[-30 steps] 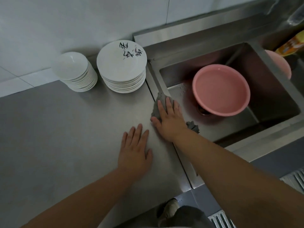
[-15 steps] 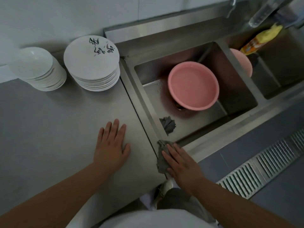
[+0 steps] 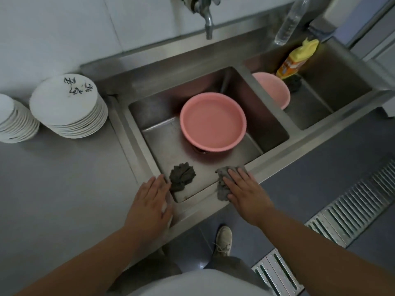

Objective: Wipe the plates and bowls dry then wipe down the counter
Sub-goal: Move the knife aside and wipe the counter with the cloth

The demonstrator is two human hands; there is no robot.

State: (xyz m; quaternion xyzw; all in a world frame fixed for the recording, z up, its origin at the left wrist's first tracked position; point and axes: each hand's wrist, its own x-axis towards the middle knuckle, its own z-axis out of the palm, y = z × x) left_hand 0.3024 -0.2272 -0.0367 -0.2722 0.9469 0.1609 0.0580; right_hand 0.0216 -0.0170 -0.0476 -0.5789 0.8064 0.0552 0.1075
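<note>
A: Right hand (image 3: pixel 245 192) flat on a crumpled grey cloth (image 3: pixel 223 186), fingers stretched out and pressing it to the near steel rim of the sink (image 3: pixel 275 167), not gripping it. Where is the left?

B: Left hand (image 3: pixel 152 201) lies palm down at the near left corner of the basin, fingers together and extended, holding nothing; a darker bunched rag (image 3: pixel 181 175) sits just beside its fingertips on the basin floor.

A: And the crockery?

B: A stack of white glazed plates (image 3: pixel 68 105), the top one marked with dark brush strokes, stands on the matt grey bench (image 3: pixel 53 189) at far left. The stack of white bowls (image 3: pixel 15 120) beside it is cut off by the frame edge.

A: In the sink?

B: A round pink plastic basin (image 3: pixel 212 121) covers the drain. A second pink basin (image 3: pixel 273 88) is half hidden behind the divider; a yellow bottle (image 3: pixel 297 58) stands far right, label unreadable.
</note>
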